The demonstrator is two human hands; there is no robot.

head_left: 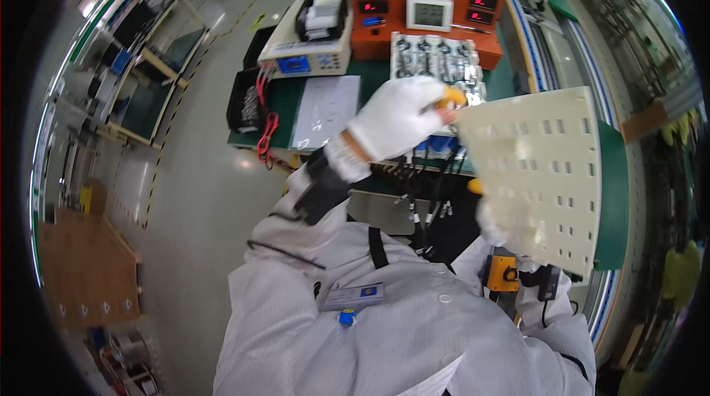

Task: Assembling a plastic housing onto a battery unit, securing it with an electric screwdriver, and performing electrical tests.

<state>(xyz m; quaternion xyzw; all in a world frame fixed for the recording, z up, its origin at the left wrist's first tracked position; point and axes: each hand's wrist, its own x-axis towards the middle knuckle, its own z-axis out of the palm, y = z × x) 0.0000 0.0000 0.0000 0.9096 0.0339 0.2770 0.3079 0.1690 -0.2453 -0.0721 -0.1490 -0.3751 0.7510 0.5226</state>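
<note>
Cream perforated panel [543, 174]: held up at a tilt before the body, right of centre, with rows of small rectangular slots.
Left hand [403, 116]: white glove with yellow fingertips; thumb and finger pinch the panel's upper left corner.
Right hand [491, 224]: mostly hidden by the panel at its lower left edge, 1 yellow fingertip showing; I cannot tell how its fingers are closed.
Blister tray [475, 63]: beyond the left hand, filled with dark and silvery parts.
Black cables [411, 193]: dangling below the left hand, their ends pale.
Orange instrument cabinet [370, 45]: behind the tray, with 8 red readouts in 2 columns and 2 central screens.
Green workbench [376, 85]: bears the cabinet, a white sheet [325, 111] and a cream benchtop meter [325, 63] with a blue display.
Red test leads [267, 130]: hanging at the bench's left edge beside a black bin [235, 111] of small parts.
White coat [414, 344]: worn, with a badge [353, 295] on the chest.
</note>
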